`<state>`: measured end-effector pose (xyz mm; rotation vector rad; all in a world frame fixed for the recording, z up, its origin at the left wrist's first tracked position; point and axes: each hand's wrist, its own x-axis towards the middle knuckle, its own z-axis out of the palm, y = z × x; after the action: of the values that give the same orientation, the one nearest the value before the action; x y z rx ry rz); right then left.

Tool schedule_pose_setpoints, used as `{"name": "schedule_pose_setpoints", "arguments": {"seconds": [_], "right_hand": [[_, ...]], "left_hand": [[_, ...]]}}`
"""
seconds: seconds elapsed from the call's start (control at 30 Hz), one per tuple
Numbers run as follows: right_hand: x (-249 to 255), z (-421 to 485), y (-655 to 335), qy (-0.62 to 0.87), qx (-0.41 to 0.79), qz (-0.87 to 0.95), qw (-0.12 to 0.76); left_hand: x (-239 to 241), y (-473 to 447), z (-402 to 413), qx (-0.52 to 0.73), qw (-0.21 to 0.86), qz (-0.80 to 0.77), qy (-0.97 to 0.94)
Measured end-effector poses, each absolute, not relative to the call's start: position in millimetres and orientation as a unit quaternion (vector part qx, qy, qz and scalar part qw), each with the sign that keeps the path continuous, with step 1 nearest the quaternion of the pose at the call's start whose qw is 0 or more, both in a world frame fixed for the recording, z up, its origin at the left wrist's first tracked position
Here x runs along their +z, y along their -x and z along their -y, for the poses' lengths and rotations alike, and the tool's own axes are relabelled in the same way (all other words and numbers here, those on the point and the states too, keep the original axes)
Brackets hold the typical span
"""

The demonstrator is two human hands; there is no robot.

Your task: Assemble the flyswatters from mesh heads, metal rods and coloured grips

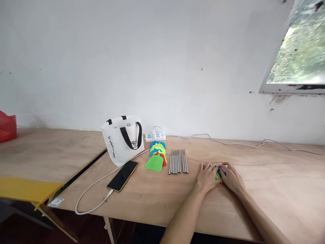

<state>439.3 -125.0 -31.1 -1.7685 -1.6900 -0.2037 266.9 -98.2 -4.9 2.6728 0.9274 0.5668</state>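
Observation:
Both hands rest on a small bunch of coloured handles [218,173] on the table, blue, yellow-green and red. My left hand [208,177] covers their left side, its fingers bent over them. From the right, my right hand [231,177] curls its fingers against the blue ones. Most of the bunch is hidden beneath the hands. To the left of my hands, thin metal rods [175,162] lie side by side in two groups. Beyond them is an overlapping stack of mesh fly swatter heads [155,162] in green, red, yellow and blue.
A white bag [118,145] with black handles stands at the back left. Before it lies a phone [123,176] on a white charging cable [87,189]. The cable runs to a power strip [148,138] by the wall. A gap separates a second table [50,152] at left.

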Motion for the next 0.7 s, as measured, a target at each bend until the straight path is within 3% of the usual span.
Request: {"name": "schedule_pose_setpoints", "arguments": {"seconds": [0.43,0.7], "right_hand": [[-26.5,119.3,-445.6,0.669,-0.008,0.667,0.327],[-23.5,119.7,-447.0,0.673,0.036,0.632,0.384]], "left_hand": [[-3.4,-264.6,102.1,0.240,0.137,-0.296,-0.914],[-4.5,-260.1,99.6,0.273,0.138,-0.276,-0.911]]}}
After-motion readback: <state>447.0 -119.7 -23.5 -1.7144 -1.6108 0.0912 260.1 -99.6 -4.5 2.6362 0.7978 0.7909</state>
